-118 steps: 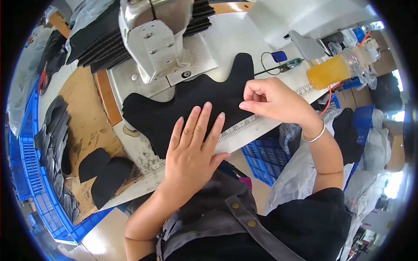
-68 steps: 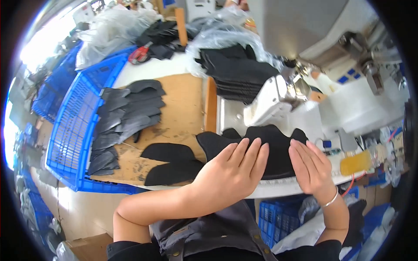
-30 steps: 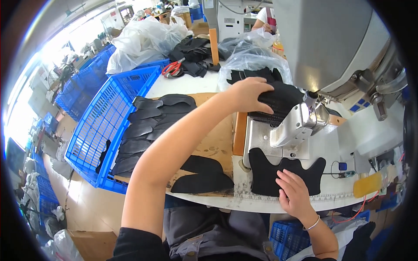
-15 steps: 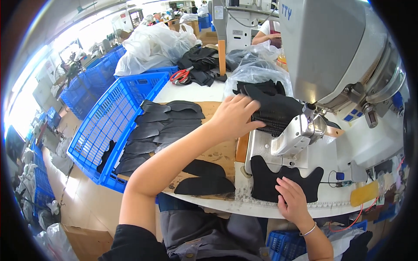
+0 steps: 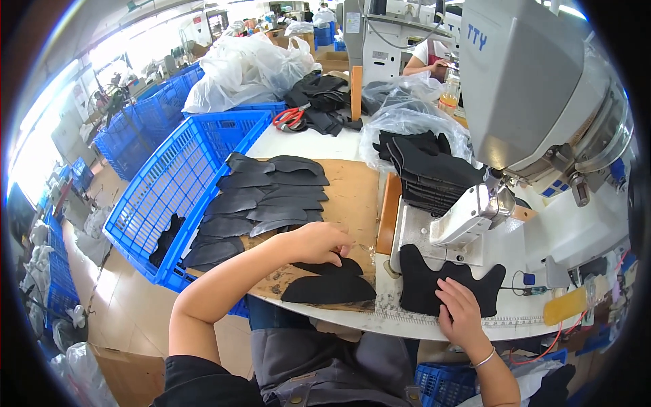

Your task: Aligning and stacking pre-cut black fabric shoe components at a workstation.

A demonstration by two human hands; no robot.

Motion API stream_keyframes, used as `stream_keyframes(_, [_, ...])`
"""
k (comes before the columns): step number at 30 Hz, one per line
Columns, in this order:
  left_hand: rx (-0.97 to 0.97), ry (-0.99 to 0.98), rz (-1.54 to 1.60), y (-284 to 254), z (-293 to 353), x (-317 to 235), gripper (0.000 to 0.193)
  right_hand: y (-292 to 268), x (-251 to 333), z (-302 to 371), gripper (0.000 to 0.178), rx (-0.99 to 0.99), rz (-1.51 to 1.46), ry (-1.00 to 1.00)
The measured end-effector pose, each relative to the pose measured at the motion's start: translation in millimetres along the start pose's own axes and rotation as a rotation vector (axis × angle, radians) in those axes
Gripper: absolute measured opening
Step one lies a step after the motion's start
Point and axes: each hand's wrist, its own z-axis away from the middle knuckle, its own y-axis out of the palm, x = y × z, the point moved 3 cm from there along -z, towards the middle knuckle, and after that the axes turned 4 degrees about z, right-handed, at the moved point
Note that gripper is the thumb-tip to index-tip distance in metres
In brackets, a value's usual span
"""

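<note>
On the white table in front of the machine lies a black fabric piece (image 5: 422, 288) with a notched top edge. My right hand (image 5: 461, 312) rests on its right part, fingers stretched out and flat. My left hand (image 5: 319, 242) hovers over a curved black piece (image 5: 347, 266) on the brown board, its fingers bent and the thumb apart, nothing visible between them. Just nearer me lies another curved black piece (image 5: 329, 289). Rows of overlapping dark curved pieces (image 5: 268, 193) cover the left of the board. A stack of black notched pieces (image 5: 437, 178) stands behind the machine's metal arm (image 5: 464, 217).
A grey machine head (image 5: 529, 88) looms at the right. Left of the board (image 5: 356, 186) tilts a blue crate (image 5: 169, 197). Red-handled scissors (image 5: 290, 118) lie at the back near plastic bags (image 5: 251, 71). A yellow block (image 5: 566, 305) sits at the right edge. Another person works beyond.
My left hand has moved from the stack of notched pieces down and left to the curved pieces on the board. My right hand stays on the notched piece. The view has shifted slightly.
</note>
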Motion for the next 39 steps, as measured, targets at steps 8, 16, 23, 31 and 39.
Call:
stream_keyframes(8, [0.098, -0.134, 0.062, -13, -2, -8, 0.023, -11, 6, -9, 0.034, 0.033, -0.022, 0.014])
stream_keyframes(16, [0.044, -0.021, 0.048, -3, 4, -5, 0.012, -15, 17, -41, 0.032, 0.012, -0.203, 0.020])
stream_keyframes(23, [-0.141, 0.064, -0.181, 7, 4, -10, 0.005, 26, 79, -70, 0.047, 0.194, -0.197, -0.299])
stream_keyframes(31, [-0.567, -0.014, 0.524, -41, -8, -50, 0.009, 27, 78, -79, 0.057, 0.219, -0.190, -0.286])
stream_keyframes(39, [-0.145, 0.554, 1.004, -13, -33, -112, 0.007, 13, 37, -74, 0.044, 0.140, -1.611, 0.297])
